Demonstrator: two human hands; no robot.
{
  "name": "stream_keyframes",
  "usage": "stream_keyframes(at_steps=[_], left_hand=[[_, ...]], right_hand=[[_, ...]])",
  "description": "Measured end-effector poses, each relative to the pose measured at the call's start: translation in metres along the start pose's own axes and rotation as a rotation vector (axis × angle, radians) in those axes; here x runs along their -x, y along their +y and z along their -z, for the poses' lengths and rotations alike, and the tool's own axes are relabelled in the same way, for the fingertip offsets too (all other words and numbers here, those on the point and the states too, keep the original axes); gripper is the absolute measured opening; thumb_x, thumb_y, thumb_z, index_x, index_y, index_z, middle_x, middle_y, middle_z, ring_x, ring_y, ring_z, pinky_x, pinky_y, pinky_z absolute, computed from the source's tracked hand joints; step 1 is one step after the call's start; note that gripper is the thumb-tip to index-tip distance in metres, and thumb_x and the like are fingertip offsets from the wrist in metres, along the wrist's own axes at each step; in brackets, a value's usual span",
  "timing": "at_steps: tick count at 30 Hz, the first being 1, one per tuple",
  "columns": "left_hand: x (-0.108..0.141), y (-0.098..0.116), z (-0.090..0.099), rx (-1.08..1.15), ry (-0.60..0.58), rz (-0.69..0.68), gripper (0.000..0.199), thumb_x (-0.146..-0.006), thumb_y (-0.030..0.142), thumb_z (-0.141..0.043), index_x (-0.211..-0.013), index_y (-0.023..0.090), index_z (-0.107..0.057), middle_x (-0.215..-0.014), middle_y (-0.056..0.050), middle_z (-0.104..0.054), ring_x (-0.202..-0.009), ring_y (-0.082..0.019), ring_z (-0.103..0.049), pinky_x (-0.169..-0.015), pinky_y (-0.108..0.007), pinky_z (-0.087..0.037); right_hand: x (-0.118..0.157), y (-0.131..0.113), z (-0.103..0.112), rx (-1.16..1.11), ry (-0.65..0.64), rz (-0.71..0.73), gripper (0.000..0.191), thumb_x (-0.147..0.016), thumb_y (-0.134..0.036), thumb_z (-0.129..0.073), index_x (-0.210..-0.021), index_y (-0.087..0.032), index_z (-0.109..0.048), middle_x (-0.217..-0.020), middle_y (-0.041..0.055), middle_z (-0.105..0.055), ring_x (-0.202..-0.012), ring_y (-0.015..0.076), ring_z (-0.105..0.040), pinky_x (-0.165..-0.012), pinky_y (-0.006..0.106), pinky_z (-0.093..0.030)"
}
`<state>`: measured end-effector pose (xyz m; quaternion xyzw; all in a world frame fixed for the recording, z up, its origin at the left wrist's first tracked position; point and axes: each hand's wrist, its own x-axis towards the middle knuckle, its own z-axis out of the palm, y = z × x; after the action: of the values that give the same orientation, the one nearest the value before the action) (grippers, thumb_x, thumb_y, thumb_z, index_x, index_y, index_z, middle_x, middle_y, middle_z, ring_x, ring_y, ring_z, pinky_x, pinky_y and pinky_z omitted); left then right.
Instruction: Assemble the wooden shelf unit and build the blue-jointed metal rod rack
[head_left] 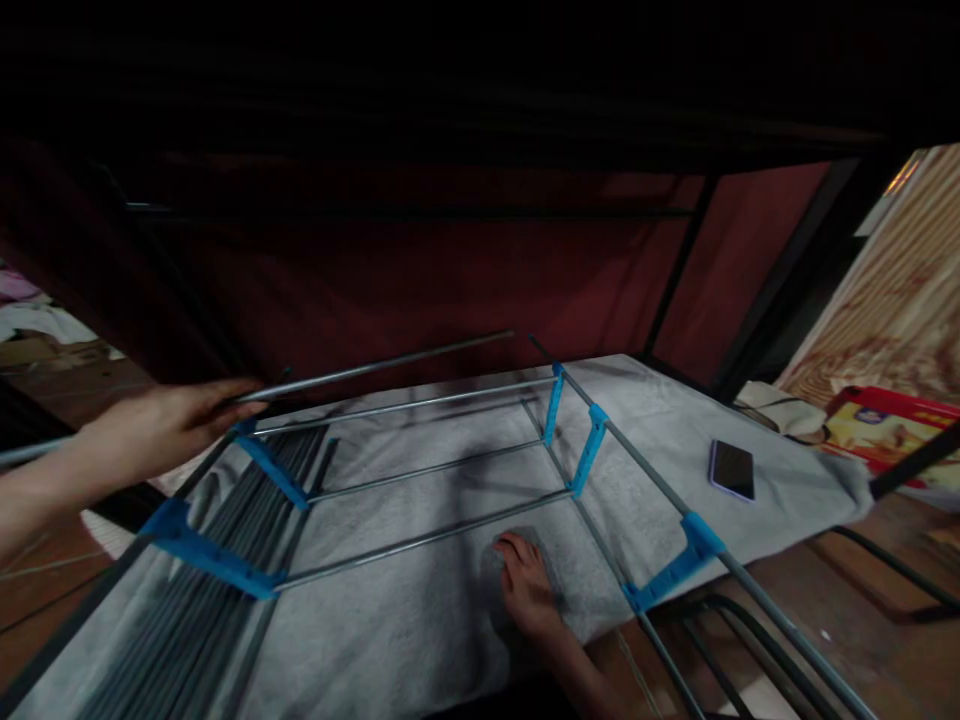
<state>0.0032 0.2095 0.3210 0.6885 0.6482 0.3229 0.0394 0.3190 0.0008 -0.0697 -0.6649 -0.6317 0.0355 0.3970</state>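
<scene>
My left hand (199, 412) is closed around a long grey metal tube (390, 362), held above the far left corner of a frame. That frame is made of similar tubes (427, 541) joined by blue plastic connectors (214, 555), and it lies on a white cloth. The held tube slants across and its right end hangs in the air short of the right-side blue connector (553, 405). My right hand (525, 585) rests on the cloth inside the frame, fingers loosely curled. Whether anything is under its fingers cannot be seen.
Many loose tubes (187, 600) lie bundled on the left of the white cloth (375, 640). A phone (732, 469) lies to the right. Dark metal posts (682, 265) and a dark red panel (450, 285) stand behind. A red and yellow package (892, 430) sits at the far right.
</scene>
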Motion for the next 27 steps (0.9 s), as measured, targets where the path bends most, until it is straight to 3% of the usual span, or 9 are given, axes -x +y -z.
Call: stream_keyframes(at_steps=[2,4,7,11,14,20,27], left_hand=[[0.002,0.018,-0.011,-0.28,-0.193,-0.211,0.036,-0.088,0.046,-0.059,-0.112,0.022,-0.07,-0.08,0.009,-0.069,-0.08,-0.015,-0.064,-0.093,-0.042,-0.049],[0.007,0.035,-0.021,-0.527,-0.313,-0.441,0.038,-0.095,0.036,-0.046,-0.127,0.022,-0.063,-0.098,0.002,-0.073,-0.088,-0.019,-0.065,-0.091,-0.039,-0.049],[0.021,0.058,-0.036,-0.646,-0.343,-0.677,0.044,-0.097,0.024,-0.032,-0.133,0.021,-0.057,-0.117,-0.006,-0.071,-0.093,-0.022,-0.066,-0.086,-0.037,-0.049],[0.044,0.075,-0.062,-0.684,-0.297,-0.796,0.043,-0.092,0.013,-0.034,-0.125,0.021,-0.06,-0.118,-0.006,-0.07,-0.094,-0.023,-0.066,-0.085,-0.036,-0.047],[0.067,0.07,-0.088,-0.697,-0.303,-0.776,0.046,-0.089,0.006,-0.031,-0.121,0.018,-0.062,-0.114,-0.009,-0.071,-0.096,-0.026,-0.067,-0.085,-0.038,-0.047],[0.117,0.04,-0.142,-0.636,-0.357,-0.599,0.048,-0.083,0.002,-0.033,-0.115,0.015,-0.066,-0.106,-0.013,-0.073,-0.099,-0.03,-0.068,-0.09,-0.044,-0.046],[0.153,0.022,-0.177,-0.473,-0.446,-0.396,0.042,-0.092,0.014,-0.033,-0.12,0.018,-0.064,-0.109,-0.012,-0.073,-0.102,-0.026,-0.068,-0.095,-0.04,-0.046]], right_hand=[[-0.001,0.0,0.001,-0.001,-0.01,-0.006,0.054,-0.077,0.0,-0.042,-0.122,-0.024,-0.061,-0.124,0.0054,-0.062,-0.113,0.0224,-0.057,-0.1,0.042,-0.048],[-0.001,0.0,0.0,-0.004,-0.014,-0.012,0.053,-0.077,0.001,-0.043,-0.121,-0.023,-0.062,-0.123,0.0062,-0.062,-0.112,0.0225,-0.057,-0.1,0.041,-0.048],[-0.001,0.001,-0.001,-0.019,-0.018,-0.012,0.05,-0.078,0.002,-0.044,-0.119,-0.02,-0.063,-0.124,0.0079,-0.061,-0.113,0.0233,-0.056,-0.099,0.042,-0.048],[-0.001,-0.001,0.001,-0.062,-0.008,-0.032,0.054,-0.077,0.003,-0.044,-0.12,-0.023,-0.062,-0.124,0.0069,-0.061,-0.115,0.0238,-0.055,-0.101,0.043,-0.047],[-0.001,-0.003,0.003,-0.102,0.001,-0.058,0.056,-0.076,0.002,-0.044,-0.12,-0.028,-0.062,-0.123,0.0045,-0.062,-0.114,0.0235,-0.056,-0.101,0.044,-0.047],[-0.001,0.005,0.002,-0.327,0.105,-0.123,0.051,-0.078,0.0,-0.042,-0.113,-0.028,-0.066,-0.115,0.0036,-0.066,-0.109,0.0213,-0.062,-0.098,0.038,-0.05],[-0.02,0.028,0.027,-0.482,0.206,-0.314,0.04,-0.078,-0.009,-0.046,-0.105,-0.025,-0.07,-0.107,0.0057,-0.069,-0.103,0.0243,-0.065,-0.093,0.038,-0.052]])
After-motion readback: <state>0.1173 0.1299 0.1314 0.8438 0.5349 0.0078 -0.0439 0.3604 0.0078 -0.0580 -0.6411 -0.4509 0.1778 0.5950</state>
